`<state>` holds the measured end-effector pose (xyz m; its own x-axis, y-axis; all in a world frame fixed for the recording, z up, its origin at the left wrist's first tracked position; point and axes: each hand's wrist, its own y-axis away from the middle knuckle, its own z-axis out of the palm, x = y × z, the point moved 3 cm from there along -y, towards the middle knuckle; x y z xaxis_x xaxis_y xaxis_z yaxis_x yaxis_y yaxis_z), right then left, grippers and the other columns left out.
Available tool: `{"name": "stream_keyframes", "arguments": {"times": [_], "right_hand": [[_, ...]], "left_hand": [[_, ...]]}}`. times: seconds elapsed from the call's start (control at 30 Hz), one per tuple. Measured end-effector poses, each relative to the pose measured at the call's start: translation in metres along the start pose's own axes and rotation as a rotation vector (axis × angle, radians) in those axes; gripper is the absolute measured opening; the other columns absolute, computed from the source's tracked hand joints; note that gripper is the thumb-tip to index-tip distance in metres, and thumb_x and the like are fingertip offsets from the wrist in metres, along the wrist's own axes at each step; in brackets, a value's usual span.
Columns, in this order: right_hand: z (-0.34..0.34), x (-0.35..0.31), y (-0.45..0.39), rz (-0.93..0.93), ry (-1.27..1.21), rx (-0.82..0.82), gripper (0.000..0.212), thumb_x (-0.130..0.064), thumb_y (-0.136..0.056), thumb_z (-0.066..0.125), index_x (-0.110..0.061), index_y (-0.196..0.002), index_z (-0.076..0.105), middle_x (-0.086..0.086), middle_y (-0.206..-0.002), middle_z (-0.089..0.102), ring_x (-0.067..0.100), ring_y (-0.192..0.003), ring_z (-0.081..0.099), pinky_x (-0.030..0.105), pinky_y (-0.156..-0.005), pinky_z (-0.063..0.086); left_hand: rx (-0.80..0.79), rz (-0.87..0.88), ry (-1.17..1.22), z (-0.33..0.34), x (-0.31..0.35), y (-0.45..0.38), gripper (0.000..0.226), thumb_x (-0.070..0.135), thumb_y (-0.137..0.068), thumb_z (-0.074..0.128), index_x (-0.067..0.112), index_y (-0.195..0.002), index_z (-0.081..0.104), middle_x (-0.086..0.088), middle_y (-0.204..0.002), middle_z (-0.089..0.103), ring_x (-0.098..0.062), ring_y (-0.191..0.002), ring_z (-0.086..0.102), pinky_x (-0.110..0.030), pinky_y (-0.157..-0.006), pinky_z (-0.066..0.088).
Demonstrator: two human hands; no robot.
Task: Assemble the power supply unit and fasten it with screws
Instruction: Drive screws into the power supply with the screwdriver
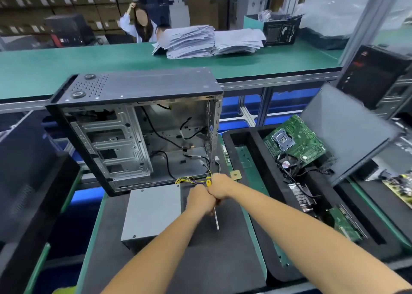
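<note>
A grey power supply unit (151, 213) lies flat on the dark foam mat (223, 260), just in front of the open computer case (138, 124). Its yellow and purple cable bundle (189, 180) runs from its far edge toward my hands. My right hand (219, 186) grips a screwdriver (216, 220) by its yellow handle, shaft pointing down toward me. My left hand (199, 201) is curled tight against the right one at the screwdriver's shaft; what its fingers hold is hidden. Both hands hover right of the power supply unit.
A foam tray to the right holds a green motherboard (294, 139), a small fan (287, 164) and other boards. A dark side panel (347, 133) leans over that tray. Paper stacks (200, 41) lie on the green conveyor (89, 64) beyond. A person stands far behind.
</note>
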<state>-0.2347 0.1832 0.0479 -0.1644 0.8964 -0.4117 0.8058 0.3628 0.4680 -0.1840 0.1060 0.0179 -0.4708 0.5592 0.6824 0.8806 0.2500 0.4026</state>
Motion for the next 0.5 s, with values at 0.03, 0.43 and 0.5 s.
{"name": "stream_keyframes", "arguments": {"times": [0.03, 0.43, 0.5], "right_hand": [[0.01, 0.006, -0.003, 0.021, -0.008, -0.026, 0.022, -0.017, -0.096, 0.048, 0.001, -0.091, 0.06, 0.022, -0.109, 0.066, 0.035, -0.094, 0.064, 0.032, -0.071, 0.047], [0.054, 0.039, -0.024, 0.092, -0.114, -0.007, 0.014, -0.022, -0.097, 0.044, -0.01, -0.101, 0.038, 0.022, -0.121, 0.056, 0.038, -0.104, 0.059, 0.042, -0.078, 0.05], [0.053, 0.038, -0.025, 0.081, -0.095, -0.007, 0.013, -0.018, -0.096, 0.046, -0.01, -0.098, 0.035, 0.023, -0.119, 0.056, 0.038, -0.102, 0.06, 0.042, -0.074, 0.051]], "left_hand": [[-0.013, -0.053, -0.08, 0.009, -0.005, 0.0, 0.012, 0.005, -0.073, 0.066, 0.002, -0.084, 0.065, -0.019, -0.091, 0.072, -0.033, -0.085, 0.071, -0.035, -0.066, 0.055], [0.019, -0.035, -0.377, 0.045, -0.028, -0.018, 0.034, 0.014, -0.082, 0.068, 0.006, -0.109, 0.049, -0.015, -0.112, 0.062, -0.034, -0.103, 0.062, -0.034, -0.071, 0.044], [0.027, -0.02, -0.37, 0.045, -0.028, -0.019, 0.031, 0.016, -0.085, 0.065, 0.006, -0.109, 0.048, -0.015, -0.111, 0.062, -0.034, -0.102, 0.062, -0.035, -0.072, 0.044]]}}
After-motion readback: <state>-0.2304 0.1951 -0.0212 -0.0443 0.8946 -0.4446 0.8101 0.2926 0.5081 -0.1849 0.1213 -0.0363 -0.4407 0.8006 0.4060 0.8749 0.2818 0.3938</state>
